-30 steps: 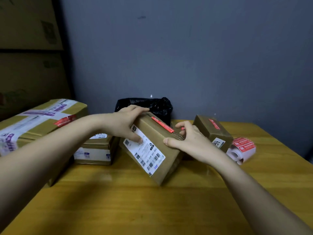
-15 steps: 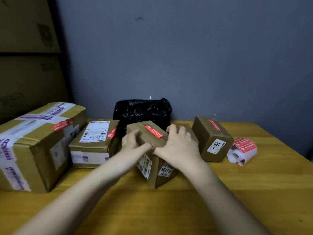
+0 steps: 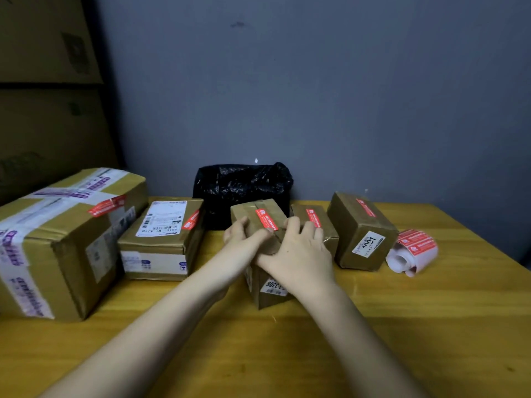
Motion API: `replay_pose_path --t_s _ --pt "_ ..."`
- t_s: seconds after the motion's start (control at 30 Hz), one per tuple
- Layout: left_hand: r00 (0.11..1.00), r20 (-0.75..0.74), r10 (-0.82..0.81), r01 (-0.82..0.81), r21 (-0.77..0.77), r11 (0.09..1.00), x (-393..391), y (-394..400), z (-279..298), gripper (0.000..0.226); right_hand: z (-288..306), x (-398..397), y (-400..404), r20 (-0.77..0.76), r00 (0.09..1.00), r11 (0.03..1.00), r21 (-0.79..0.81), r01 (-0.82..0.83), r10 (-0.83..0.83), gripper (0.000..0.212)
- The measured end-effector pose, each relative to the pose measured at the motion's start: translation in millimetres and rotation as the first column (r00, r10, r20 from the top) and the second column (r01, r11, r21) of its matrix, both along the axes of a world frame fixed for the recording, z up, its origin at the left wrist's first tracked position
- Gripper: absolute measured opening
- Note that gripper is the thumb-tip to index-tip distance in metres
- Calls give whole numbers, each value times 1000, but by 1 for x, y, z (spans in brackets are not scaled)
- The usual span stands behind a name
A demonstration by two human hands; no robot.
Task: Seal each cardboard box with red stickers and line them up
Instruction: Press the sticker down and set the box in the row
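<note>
A small brown cardboard box (image 3: 268, 291) stands on the wooden table (image 3: 373, 326), with a red sticker (image 3: 267, 219) across its top seam. My left hand (image 3: 244, 234) grips its left side, thumb on top. My right hand (image 3: 298, 251) lies over its top right, fingers curled round the edge. In a row beside it stand a big taped box (image 3: 57, 239), a labelled box (image 3: 163, 242), a low box (image 3: 319, 222) half hidden by my right hand, and a tilted box (image 3: 362, 234), each bearing a red sticker.
A roll of red stickers (image 3: 412, 251) lies at the right end of the row. A black plastic bag (image 3: 241, 188) sits against the grey wall behind the boxes. Large cartons are stacked at the far left. Bare table stretches in front.
The small box went from tilted in the air, label up, down onto the table and turned upright. Both hands followed it and now hold it from above.
</note>
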State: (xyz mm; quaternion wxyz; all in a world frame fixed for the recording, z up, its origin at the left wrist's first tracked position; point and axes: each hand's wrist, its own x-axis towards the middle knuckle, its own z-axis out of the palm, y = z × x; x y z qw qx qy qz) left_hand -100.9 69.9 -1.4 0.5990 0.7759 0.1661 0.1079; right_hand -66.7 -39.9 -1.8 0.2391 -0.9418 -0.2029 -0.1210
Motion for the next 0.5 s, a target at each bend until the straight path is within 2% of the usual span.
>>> replay_pose_path --t_s 0.17,0.33,0.5 --pt "999 -5 -54 54 60 997 14 9 1 78 -4 0 1 -4 999 999 5 -37 37 84" --pt "996 -3 -91 91 79 993 22 11 5 72 -5 7 -1 20 998 999 11 -52 51 83" --pt "994 24 -107 103 130 986 33 11 5 64 -7 18 -3 48 997 997 -41 -66 68 73"
